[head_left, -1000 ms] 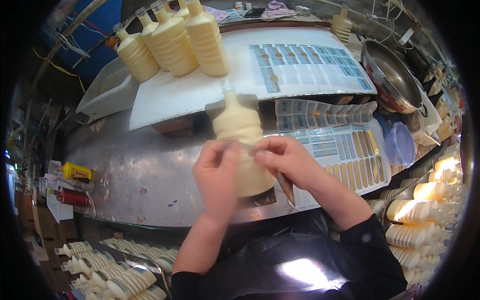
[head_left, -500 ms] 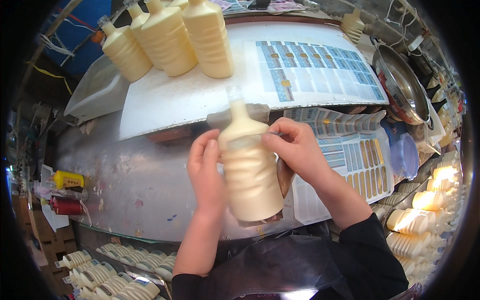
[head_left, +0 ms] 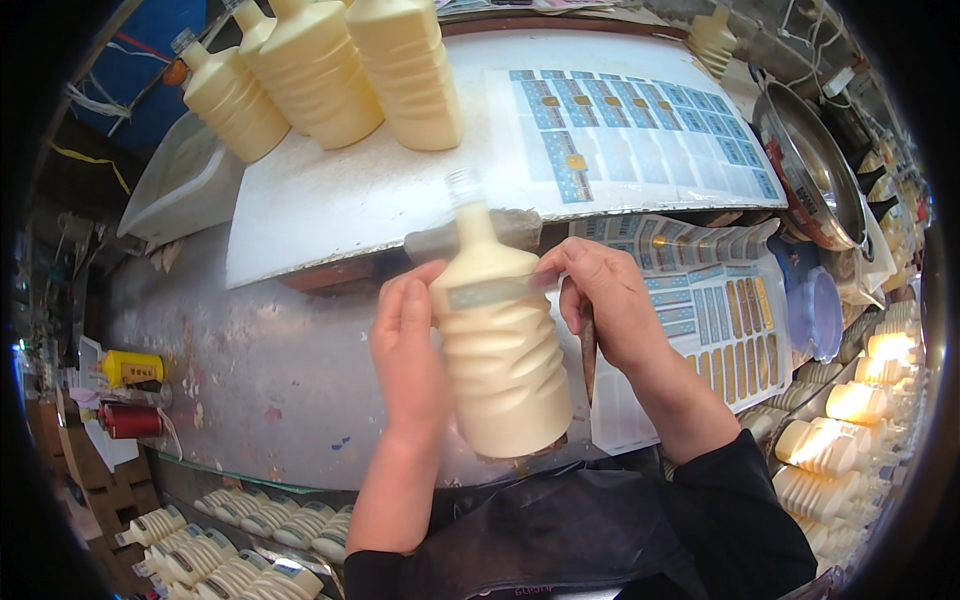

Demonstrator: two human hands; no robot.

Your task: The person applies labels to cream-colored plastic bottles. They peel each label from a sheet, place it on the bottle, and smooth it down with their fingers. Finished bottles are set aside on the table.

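Note:
A cream-coloured bottle (head_left: pixel 503 380) with a rippled body and clear threaded neck leans toward a block on the bench in front of me. Around its shoulder lies a pale, translucent label strip (head_left: pixel 490 292). My left hand (head_left: pixel 408 325) grips the bottle's left side, thumb and fingertips at the height of the strip. At the strip's right end, my right hand (head_left: pixel 607 300) pinches it between thumb and forefinger. A thin, brownish, flat tool (head_left: pixel 588 355) juts down from the right palm; its exact kind cannot be made out.
Several cream bottles (head_left: pixel 420 85) stand on the white board (head_left: pixel 330 215) at the far left. Sheets of blue labels (head_left: pixel 640 120) and gold labels (head_left: pixel 740 330) lie to the right. Beyond are a metal pan (head_left: pixel 810 165) and a purple tub (head_left: pixel 815 310). Bottle rows (head_left: pixel 225 560) flank me below.
My right hand has shifted slightly right and away from the bottle, drawing the strip's end outward. The tool in that palm now shows more. My left hand stays on the bottle.

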